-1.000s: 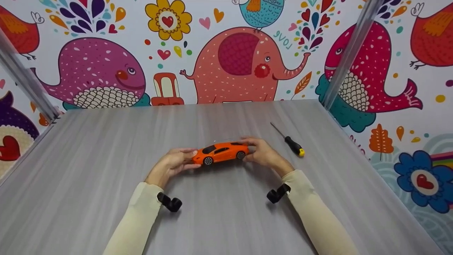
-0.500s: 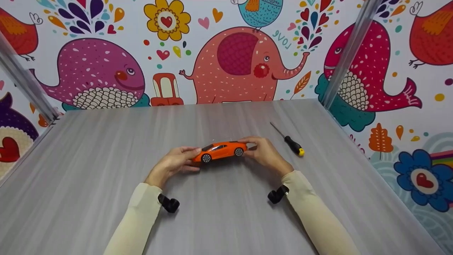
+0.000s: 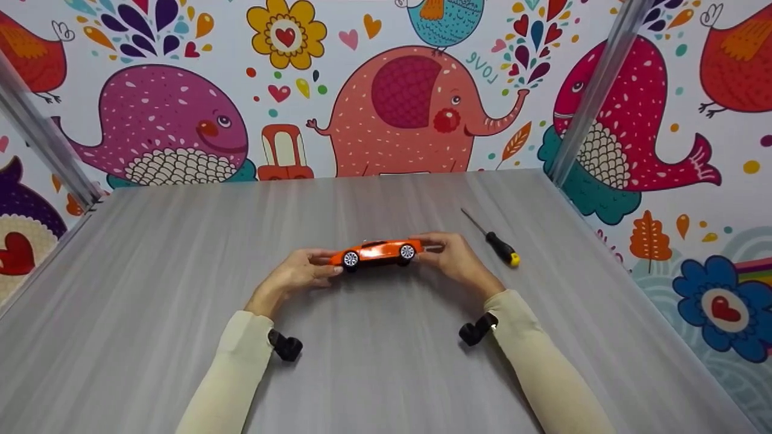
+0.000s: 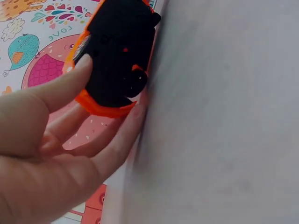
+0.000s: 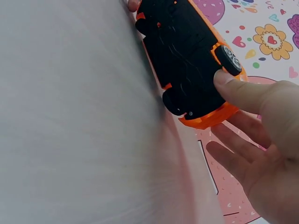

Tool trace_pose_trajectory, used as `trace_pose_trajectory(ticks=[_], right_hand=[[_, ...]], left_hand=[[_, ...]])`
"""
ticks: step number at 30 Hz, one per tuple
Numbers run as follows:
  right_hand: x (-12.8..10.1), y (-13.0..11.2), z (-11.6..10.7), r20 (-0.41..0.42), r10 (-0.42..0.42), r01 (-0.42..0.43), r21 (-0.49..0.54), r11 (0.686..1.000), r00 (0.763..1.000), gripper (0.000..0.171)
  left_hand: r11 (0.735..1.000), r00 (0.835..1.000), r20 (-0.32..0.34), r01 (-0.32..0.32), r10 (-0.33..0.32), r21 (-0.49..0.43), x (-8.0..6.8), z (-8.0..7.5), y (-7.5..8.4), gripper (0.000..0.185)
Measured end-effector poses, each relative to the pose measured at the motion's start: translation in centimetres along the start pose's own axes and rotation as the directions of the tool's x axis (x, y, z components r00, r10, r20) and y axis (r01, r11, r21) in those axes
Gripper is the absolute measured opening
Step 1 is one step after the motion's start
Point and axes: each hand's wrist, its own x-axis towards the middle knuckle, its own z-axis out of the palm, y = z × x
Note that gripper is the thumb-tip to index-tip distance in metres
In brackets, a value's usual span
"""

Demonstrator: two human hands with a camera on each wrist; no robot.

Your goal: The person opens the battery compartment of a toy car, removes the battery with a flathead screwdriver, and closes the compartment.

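Between both hands an orange toy car (image 3: 380, 252) is held by its two ends, tilted so its side with silver-spoked wheels faces the head camera. My left hand (image 3: 300, 269) grips the car's left end, and my right hand (image 3: 451, 258) grips its right end. In the left wrist view the thumb presses on the black underside (image 4: 114, 56), with fingers around the orange end. The right wrist view likewise has the thumb (image 5: 243, 91) on the black underside near a wheel, and fingers behind the end. The car's roof is mostly hidden.
A screwdriver (image 3: 499, 246) with a black and yellow handle lies on the grey table (image 3: 374, 361), right of the right hand. Behind the table stands a wall (image 3: 289, 108) printed with cartoon animals. A metal post (image 3: 594, 96) rises at the back right corner.
The car has rolled about its length, from showing roof and side to showing mainly its side and lower edge. My left thumb has shifted down with it. The screwdriver stays put.
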Motion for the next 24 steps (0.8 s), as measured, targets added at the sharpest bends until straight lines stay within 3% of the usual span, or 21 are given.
trace_pose_trajectory(ticks=[6,14,24], right_hand=[[-0.11,-0.35,0.05,-0.018,0.055,-0.054,0.063,0.997,0.998,0.038],[-0.05,-0.59,0.44,-0.007,0.094,-0.091,0.185,0.978,0.996,0.04],[-0.29,-0.68,0.62,0.018,0.151,-0.152,0.169,0.974,0.988,0.035]], left_hand=[[0.996,0.995,-0.103,-0.02,0.011,-0.086,0.37,0.37,-0.2,0.04],[0.985,0.988,-0.155,-0.038,0.012,-0.167,0.45,0.32,-0.24,0.038],[0.974,0.974,-0.227,-0.045,-0.007,-0.22,0.38,0.5,0.42,0.037]])
